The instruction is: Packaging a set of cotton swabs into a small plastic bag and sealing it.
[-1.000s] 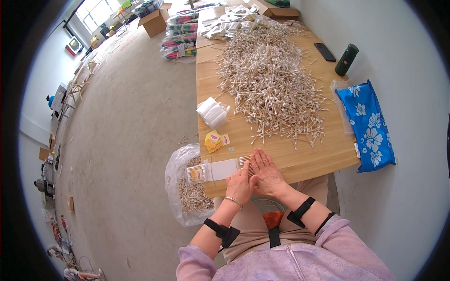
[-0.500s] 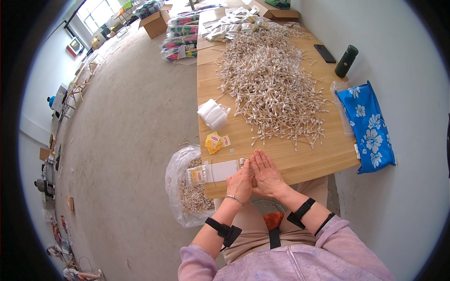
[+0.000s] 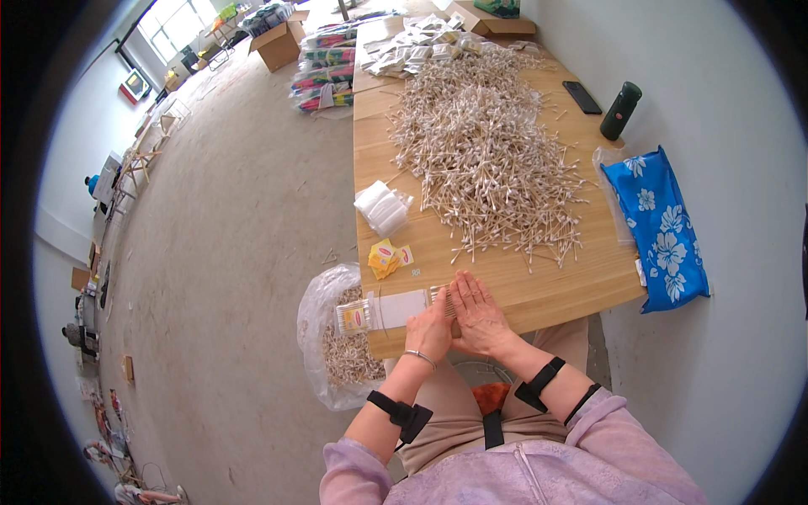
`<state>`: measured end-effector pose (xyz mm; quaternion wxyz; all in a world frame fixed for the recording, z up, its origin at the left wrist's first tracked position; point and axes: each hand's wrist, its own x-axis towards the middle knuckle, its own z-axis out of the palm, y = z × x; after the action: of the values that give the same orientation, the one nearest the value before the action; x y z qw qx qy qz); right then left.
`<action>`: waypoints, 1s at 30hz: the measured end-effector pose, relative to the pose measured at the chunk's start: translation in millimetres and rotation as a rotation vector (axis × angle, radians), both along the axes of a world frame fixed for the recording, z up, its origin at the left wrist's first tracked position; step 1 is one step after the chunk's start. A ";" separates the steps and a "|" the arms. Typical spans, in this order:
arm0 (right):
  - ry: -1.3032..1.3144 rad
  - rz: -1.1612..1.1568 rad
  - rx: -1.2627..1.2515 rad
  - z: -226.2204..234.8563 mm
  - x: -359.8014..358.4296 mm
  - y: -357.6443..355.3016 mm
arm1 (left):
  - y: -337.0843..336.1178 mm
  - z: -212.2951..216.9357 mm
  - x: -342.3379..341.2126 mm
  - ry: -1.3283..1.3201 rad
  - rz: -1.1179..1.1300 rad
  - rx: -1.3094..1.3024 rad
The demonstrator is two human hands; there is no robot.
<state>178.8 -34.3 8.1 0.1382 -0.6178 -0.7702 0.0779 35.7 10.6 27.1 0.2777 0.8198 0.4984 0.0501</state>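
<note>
At the table's near edge my two hands meet over a small row of wooden-stemmed cotton swabs (image 3: 436,294). My left hand (image 3: 429,331) is closed on the swabs, its forefinger lying across their stems. Flat against their other side rests my right hand (image 3: 481,320), fingers stretched out and together; the palm side is hidden. Left of the swabs lies a white rectangular strip (image 3: 399,310). Beyond its left end, a clear pack of swabs with a yellow label (image 3: 353,317) juts past the table edge.
A large heap of loose cotton swabs (image 3: 480,143) covers the table's middle. White plastic bags (image 3: 383,208) and yellow cards (image 3: 385,259) lie along the left edge. At right are a phone (image 3: 582,97), a dark bottle (image 3: 620,111) and a blue flowered pouch (image 3: 665,229). A clear swab-filled bag (image 3: 316,337) hangs beside the table.
Both hands stay at nearly the same place around the swabs, with only a slight shift. Nothing else has visibly moved.
</note>
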 end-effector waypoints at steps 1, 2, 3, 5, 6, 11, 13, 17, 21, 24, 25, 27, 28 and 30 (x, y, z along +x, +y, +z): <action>-0.013 0.000 -0.004 -0.3 -0.4 0.3 | -1.5 -1.6 -1.2 -0.007 -0.003 0.026; -0.027 -0.003 -0.010 -0.6 0.1 0.3 | -1.8 1.2 -0.3 -0.015 -0.010 0.050; -0.027 -0.007 -0.010 -1.0 1.0 0.5 | -1.2 4.0 0.2 -0.016 -0.014 0.050; -0.109 -0.012 -0.038 -1.3 2.0 1.2 | 2.2 11.3 -0.1 -0.076 0.019 -0.041; -0.109 -0.017 -0.038 -1.2 2.3 0.9 | 7.5 11.7 0.0 -0.076 0.015 -0.042; -0.025 -0.019 -0.038 0.2 -1.4 0.3 | 42.3 1.8 -2.3 -0.323 0.174 0.293; -0.019 -0.021 -0.045 1.5 -4.0 -0.4 | 52.2 -10.4 -3.4 -0.341 0.146 0.275; -0.019 -0.024 -0.047 3.7 -5.6 -0.3 | 58.8 -20.7 0.7 -0.454 0.239 0.184; 0.024 -0.040 -0.077 2.0 -0.1 -1.1 | 37.6 -17.1 9.1 -0.640 0.380 0.091; -0.059 -0.093 0.002 -3.3 -8.0 -1.2 | 15.7 -37.2 5.4 -1.039 0.373 -0.182; -0.053 -0.110 -0.015 -1.0 -11.5 -1.4 | 9.6 -44.1 2.6 -1.170 0.372 -0.276; -0.050 -0.126 -0.033 -0.9 -14.9 -1.0 | 5.2 -43.2 6.7 -1.301 0.372 -0.372; -0.035 -0.129 -0.025 -4.2 -17.6 -1.2 | 4.6 -42.7 9.1 -1.320 0.391 -0.373; -0.021 -0.131 -0.018 -4.8 -21.8 -2.0 | 4.3 -43.2 10.4 -1.340 0.412 -0.374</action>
<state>156.9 -36.3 3.3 0.1295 -0.6689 -0.7288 0.0689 46.1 14.9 -16.1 0.6439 0.4412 0.3658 0.5068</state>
